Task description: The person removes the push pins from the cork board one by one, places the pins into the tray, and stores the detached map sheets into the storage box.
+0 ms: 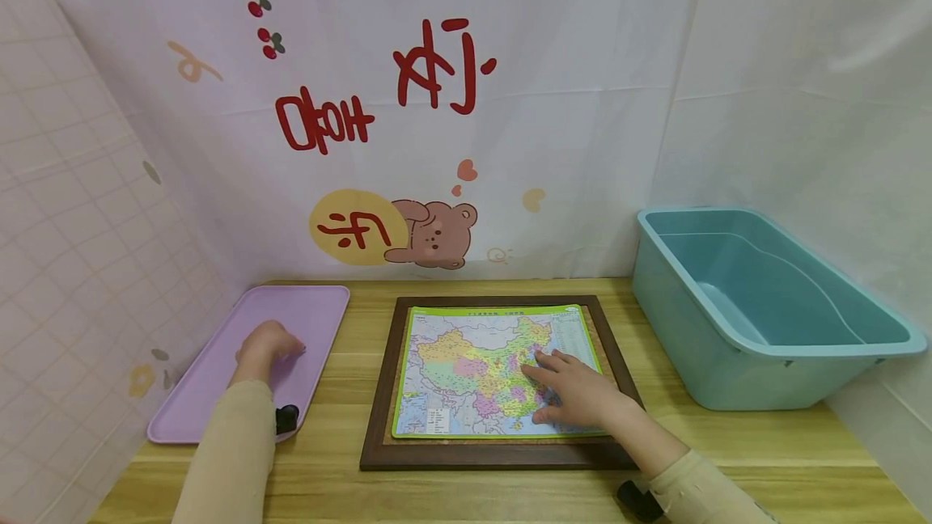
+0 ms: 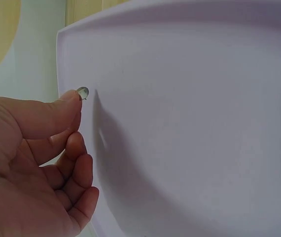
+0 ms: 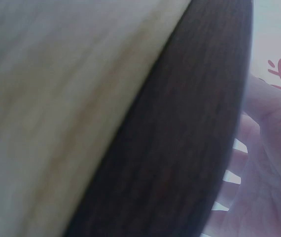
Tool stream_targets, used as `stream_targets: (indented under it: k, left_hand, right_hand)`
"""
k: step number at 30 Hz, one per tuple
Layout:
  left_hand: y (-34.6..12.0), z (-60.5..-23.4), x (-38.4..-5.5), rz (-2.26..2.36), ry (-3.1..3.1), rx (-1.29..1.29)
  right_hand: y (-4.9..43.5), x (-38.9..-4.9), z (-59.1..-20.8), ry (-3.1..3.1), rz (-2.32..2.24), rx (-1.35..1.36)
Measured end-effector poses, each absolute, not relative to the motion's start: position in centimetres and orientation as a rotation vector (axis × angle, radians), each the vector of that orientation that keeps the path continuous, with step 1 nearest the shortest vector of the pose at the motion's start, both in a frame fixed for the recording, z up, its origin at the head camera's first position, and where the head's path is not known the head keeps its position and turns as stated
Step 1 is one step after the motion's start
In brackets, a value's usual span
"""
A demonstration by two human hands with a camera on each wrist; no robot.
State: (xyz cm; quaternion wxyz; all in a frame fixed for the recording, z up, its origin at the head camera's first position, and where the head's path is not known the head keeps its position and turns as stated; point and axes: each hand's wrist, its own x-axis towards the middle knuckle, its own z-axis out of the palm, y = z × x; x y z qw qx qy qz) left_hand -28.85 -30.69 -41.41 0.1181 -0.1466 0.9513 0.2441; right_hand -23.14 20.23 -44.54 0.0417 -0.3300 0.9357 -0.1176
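Note:
Over the lilac tray [image 1: 328, 322], my left hand [image 1: 265, 344] pinches a small silvery thumbtack [image 2: 83, 93] between thumb and fingertips, its round head showing in the left wrist view. A map [image 1: 466, 378] with a green border lies on a cork board [image 1: 502, 441] in a dark wooden frame [image 1: 374, 427]. My right hand [image 1: 575, 390] lies over the map's right side, fingers spread. In the right wrist view the frame's dark edge [image 3: 165, 118] hides part of that hand.
A blue-green plastic tub [image 1: 735, 370] stands to the right of the board. Behind the wooden table [image 1: 328, 475] hangs a white printed cloth [image 1: 568, 144] with a bear and red characters. Black wrist straps [image 1: 287, 419] show on both arms.

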Motion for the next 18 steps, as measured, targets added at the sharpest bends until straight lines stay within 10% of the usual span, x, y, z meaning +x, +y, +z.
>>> stream_targets:
  k: [18]
  left_hand:
    - [-31.7,-41.8,-28.6,0.844,2.8,-0.339]
  right_hand:
    - [20.1,-23.2,-44.6,2.862,-0.356,-1.01]
